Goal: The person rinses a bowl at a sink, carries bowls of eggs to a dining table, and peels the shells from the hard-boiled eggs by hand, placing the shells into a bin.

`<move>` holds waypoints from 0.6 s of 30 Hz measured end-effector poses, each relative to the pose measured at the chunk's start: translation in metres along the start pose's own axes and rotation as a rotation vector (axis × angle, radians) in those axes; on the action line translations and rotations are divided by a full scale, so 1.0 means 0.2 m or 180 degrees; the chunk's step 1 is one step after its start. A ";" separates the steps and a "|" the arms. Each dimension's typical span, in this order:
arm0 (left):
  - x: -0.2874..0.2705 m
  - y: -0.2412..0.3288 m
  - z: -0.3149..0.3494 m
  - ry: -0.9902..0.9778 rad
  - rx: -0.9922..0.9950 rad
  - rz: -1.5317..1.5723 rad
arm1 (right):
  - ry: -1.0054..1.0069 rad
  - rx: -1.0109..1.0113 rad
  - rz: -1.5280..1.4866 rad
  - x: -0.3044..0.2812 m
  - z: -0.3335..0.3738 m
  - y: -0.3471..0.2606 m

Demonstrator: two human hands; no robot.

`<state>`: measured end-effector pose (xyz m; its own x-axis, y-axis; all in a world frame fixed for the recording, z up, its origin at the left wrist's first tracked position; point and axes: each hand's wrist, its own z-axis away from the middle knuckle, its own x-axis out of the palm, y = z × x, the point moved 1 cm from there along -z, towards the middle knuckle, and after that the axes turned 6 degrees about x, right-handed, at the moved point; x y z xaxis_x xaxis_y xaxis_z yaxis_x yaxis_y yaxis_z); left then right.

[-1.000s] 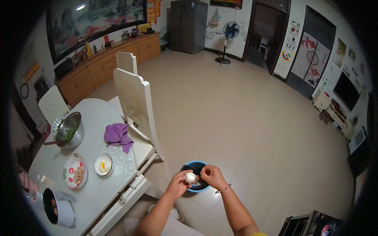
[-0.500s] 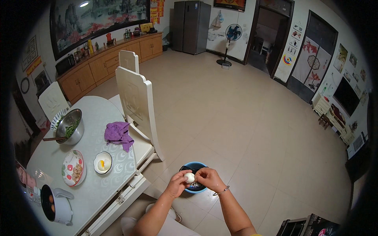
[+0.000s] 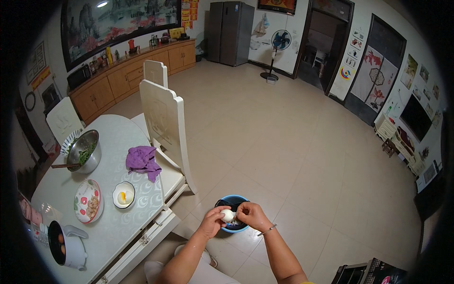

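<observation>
Little had shifted since before: our left hand [image 3: 213, 222] and right hand [image 3: 251, 216] kept pinching the white egg [image 3: 229, 215] over the blue bin [image 3: 226, 203] on the floor; peeling looked partly done, shell remaining.

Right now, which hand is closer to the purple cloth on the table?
Left. The left hand holds the white egg on the side toward the purple cloth. The right hand grips the egg's far side, farther from the cloth.
</observation>
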<state>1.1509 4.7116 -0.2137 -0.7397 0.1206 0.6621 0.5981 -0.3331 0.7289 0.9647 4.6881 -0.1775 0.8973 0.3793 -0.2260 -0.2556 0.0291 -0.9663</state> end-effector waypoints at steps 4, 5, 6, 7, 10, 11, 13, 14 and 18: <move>0.01 0.00 0.01 -0.0106 -0.0041 0.0093 | -0.0003 -0.0023 -0.0019 -0.01 -0.02 0.05; 0.01 0.00 0.01 -0.0160 -0.0051 0.0143 | -0.0002 -0.0043 -0.0004 -0.02 -0.02 0.07; 0.01 0.01 0.01 -0.0207 -0.0060 0.0194 | 0.0057 -0.0056 0.0066 -0.02 -0.02 0.06; 0.00 0.02 0.01 -0.0326 -0.0096 0.0320 | 0.0118 -0.0069 0.0137 -0.02 -0.01 0.05; 0.01 0.04 0.02 -0.0532 -0.0209 0.0678 | 0.0268 -0.0082 0.0266 -0.04 0.00 0.03; 0.01 0.04 0.03 -0.0499 -0.0248 0.0786 | 0.0311 -0.0083 0.0295 -0.04 0.00 0.03; 0.00 0.04 0.02 -0.0350 -0.0241 0.0990 | 0.0411 0.0017 0.0060 -0.04 0.02 -0.04; -0.02 0.02 0.02 -0.0233 -0.0195 0.1083 | 0.0453 0.0066 -0.0058 -0.04 0.02 -0.07; -0.08 -0.02 0.01 0.0125 0.0062 0.1031 | 0.0749 0.0027 0.0582 -0.11 -0.02 -0.06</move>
<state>1.1621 4.7127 -0.2267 -0.5210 -0.0250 0.8532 0.8099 -0.3302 0.4848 0.9497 4.6758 -0.1612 0.8946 0.1542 -0.4193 -0.4227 -0.0119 -0.9062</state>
